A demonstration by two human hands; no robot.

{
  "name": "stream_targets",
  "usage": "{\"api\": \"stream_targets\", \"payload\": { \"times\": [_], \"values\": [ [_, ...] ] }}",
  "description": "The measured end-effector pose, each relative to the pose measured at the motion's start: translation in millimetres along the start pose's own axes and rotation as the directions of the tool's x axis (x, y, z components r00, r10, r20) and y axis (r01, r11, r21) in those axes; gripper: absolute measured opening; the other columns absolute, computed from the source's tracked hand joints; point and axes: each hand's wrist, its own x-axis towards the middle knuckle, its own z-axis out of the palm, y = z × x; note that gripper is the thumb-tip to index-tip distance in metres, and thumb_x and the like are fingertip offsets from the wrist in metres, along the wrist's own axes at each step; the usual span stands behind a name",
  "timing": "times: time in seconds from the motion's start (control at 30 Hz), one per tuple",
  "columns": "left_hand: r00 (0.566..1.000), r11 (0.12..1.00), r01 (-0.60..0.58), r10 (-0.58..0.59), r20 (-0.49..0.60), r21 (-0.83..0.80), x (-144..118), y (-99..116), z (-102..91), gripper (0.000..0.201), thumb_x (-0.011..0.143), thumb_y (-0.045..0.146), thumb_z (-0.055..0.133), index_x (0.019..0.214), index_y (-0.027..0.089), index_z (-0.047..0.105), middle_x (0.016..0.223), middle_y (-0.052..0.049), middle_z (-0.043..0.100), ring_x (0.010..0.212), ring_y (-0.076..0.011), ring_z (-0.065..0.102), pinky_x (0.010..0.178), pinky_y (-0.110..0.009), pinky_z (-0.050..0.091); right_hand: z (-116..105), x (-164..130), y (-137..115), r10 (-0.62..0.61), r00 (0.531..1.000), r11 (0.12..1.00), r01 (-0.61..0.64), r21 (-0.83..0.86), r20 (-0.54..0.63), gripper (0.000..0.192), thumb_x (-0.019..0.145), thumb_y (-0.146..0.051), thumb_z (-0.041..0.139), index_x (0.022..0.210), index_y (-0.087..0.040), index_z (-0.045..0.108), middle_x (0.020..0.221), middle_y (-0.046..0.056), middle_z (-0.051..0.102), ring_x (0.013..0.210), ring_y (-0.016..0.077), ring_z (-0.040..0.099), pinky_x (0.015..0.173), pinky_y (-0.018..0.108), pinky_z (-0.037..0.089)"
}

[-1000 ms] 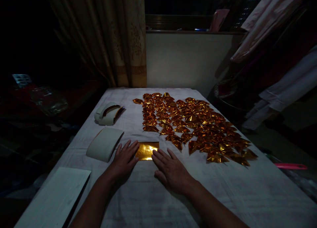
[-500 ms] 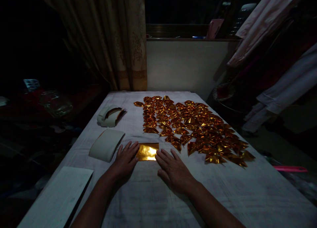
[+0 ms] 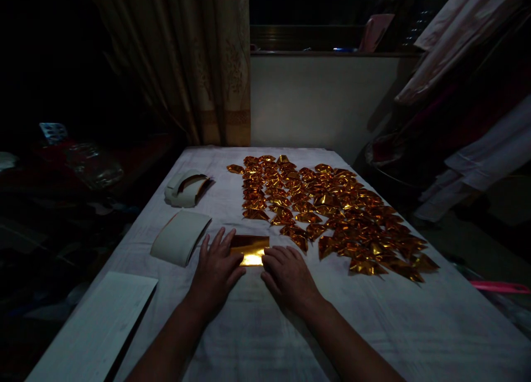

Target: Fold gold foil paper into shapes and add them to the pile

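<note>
A rectangle of shiny gold foil paper (image 3: 251,249) lies on the white cloth-covered table between my two hands. My left hand (image 3: 215,266) rests on its left end, fingers spread and thumb near the lower edge. At the right end, the fingertips of my right hand (image 3: 290,271) touch the foil. Those fingers lie close together, slightly bent, with the thumb apart and below the sheet. Beyond it spread many folded gold foil pieces (image 3: 327,199) in rough rows. A curved stack of pale sheets (image 3: 181,237) sits left of my left hand.
Another curled pale bundle (image 3: 188,189) stands farther back on the left. A flat white board (image 3: 95,326) lies along the near left edge of the table (image 3: 357,332). A curtain (image 3: 211,66) hangs behind, clothes (image 3: 489,160) hang at right, and a pink handle (image 3: 500,287) shows beyond the right edge.
My right hand's fingers have drawn together and bent at the foil's end. My left hand's thumb and fingers have shifted over the sheet. The camera view has shifted slightly.
</note>
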Motion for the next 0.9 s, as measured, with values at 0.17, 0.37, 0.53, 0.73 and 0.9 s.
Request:
{"api": "stream_targets", "payload": {
  "times": [0.17, 0.37, 0.53, 0.73, 0.9],
  "values": [
    [0.998, 0.995, -0.037, 0.041, 0.043, -0.093, 1.1, -6.7, 2.5, 0.014, 0.092, 0.025, 0.065, 0.105, 0.025, 0.069, 0.117, -0.005, 0.074, 0.112, -0.0262, 0.066, 0.113, -0.060, 0.030, 1.3, 3.0, 2.1, -0.015, 1.000, 1.000, 0.015, 0.002, -0.024, 0.022, 0.088, -0.023, 0.067, 0.110, -0.023, 0.065, 0.123, 0.007, 0.069, 0.115, 0.0269, 0.059, 0.102, 0.046, 0.038],
    [0.998, 0.995, -0.055, 0.056, 0.013, -0.085, 1.6, -5.2, 3.2, 0.010, 0.096, 0.026, 0.057, 0.096, 0.024, 0.067, 0.101, -0.001, 0.075, 0.095, -0.0211, 0.069, 0.108, -0.052, 0.036, 5.8, 8.6, 10.7, -0.068, 0.995, 0.997, 0.065, -0.037, -0.080, 0.014, 0.091, -0.023, 0.066, 0.104, -0.027, 0.069, 0.108, 0.005, 0.073, 0.101, 0.0239, 0.063, 0.096, 0.044, 0.041],
    [1.000, 0.992, -0.010, 0.010, 0.002, -0.128, 0.5, -7.5, 4.2, 0.014, 0.098, 0.026, 0.053, 0.093, 0.024, 0.066, 0.097, -0.002, 0.073, 0.093, -0.0213, 0.066, 0.103, -0.047, 0.041, 13.0, 6.0, 17.3, -0.080, 0.973, 0.996, 0.087, 0.025, -0.215, 0.012, 0.094, -0.023, 0.060, 0.101, -0.025, 0.071, 0.105, 0.006, 0.074, 0.097, 0.0223, 0.064, 0.091, 0.041, 0.043],
    [0.990, 0.960, 0.130, -0.137, -0.011, -0.249, 2.4, -12.6, 3.6, 0.014, 0.094, 0.031, 0.057, 0.086, 0.023, 0.066, 0.097, -0.005, 0.071, 0.096, -0.0239, 0.062, 0.087, -0.041, 0.047, 14.1, 8.5, 16.1, 0.019, 0.968, 0.994, 0.009, 0.108, -0.251, 0.011, 0.095, -0.023, 0.059, 0.091, -0.022, 0.069, 0.100, 0.004, 0.072, 0.093, 0.0212, 0.062, 0.086, 0.038, 0.042],
    [0.980, 0.940, 0.185, -0.198, -0.018, -0.287, 3.8, -12.2, 4.1, 0.019, 0.094, 0.032, 0.054, 0.081, 0.023, 0.065, 0.097, -0.005, 0.070, 0.097, -0.0240, 0.061, 0.088, -0.041, 0.047, 13.1, 11.0, 14.7, 0.126, 0.970, 0.986, -0.100, 0.132, -0.207, 0.011, 0.095, -0.025, 0.058, 0.088, -0.022, 0.067, 0.099, 0.004, 0.070, 0.094, 0.0215, 0.060, 0.087, 0.037, 0.040]
  ]
}}
